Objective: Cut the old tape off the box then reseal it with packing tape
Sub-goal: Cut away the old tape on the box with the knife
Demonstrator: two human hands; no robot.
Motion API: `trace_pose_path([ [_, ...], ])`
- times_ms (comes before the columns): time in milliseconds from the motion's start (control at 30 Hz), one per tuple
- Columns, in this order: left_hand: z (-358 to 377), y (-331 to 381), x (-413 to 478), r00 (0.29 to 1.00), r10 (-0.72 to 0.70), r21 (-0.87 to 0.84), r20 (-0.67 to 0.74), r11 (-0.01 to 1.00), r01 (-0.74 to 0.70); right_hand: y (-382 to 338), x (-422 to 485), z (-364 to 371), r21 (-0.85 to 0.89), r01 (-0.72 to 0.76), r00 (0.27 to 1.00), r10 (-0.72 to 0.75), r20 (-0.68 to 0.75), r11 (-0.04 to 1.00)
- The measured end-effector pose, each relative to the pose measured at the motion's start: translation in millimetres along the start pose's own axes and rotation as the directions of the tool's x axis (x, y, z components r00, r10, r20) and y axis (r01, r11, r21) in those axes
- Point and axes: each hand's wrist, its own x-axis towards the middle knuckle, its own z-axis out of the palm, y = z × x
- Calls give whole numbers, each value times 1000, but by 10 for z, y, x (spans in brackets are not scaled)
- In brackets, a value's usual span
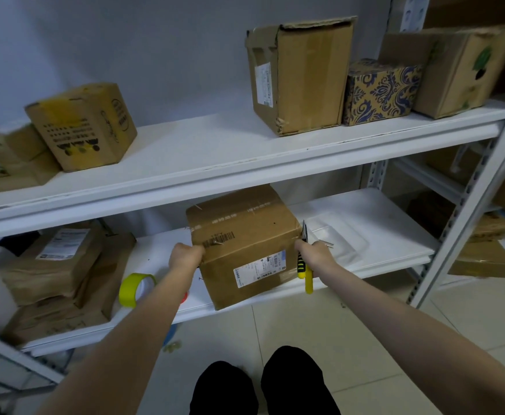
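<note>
— Where's the box (245, 244)?
— Lower shelf (161, 253), between the hands; left hand (185, 256) grips its near-left corner; right hand (312, 250) clutches scissors (302, 265) at the right edge (blades up); old tape (230, 218) runs left-right, so right's nearer.

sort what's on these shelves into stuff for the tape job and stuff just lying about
For the job: box, gripped by the left hand; yellow-handled cutting tool in the right hand; yellow tape roll.

Lying about: torn box, patterned box and printed box on the upper shelf; stacked parcels.
</note>
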Motion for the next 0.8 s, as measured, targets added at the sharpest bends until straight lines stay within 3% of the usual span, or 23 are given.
trace_pose_path([
  [100,-23,-27,-132,997,-41,-85,59,995,46,-63,-49,22,55,-18,1000,18,11,998],
  [300,2,-25,-323,991,-70,-163,114,983,88,-36,-187,185,-40,36,997,-33,64,999],
  [467,92,5,-491,985,-38,-209,166,975,73,-14,-266,307,-5,79,990,-78,119,997],
  [567,229,40,-561,977,11,-233,213,972,40,-72,-289,269,-79,136,986,-127,110,988],
  [667,317,100,-634,954,51,-109,297,994,-19,-91,-315,145,-298,201,979,-184,84,933],
  [800,255,250,-751,892,70,211,447,961,-181,-120,-433,-70,-566,247,955,-296,6,786],
])
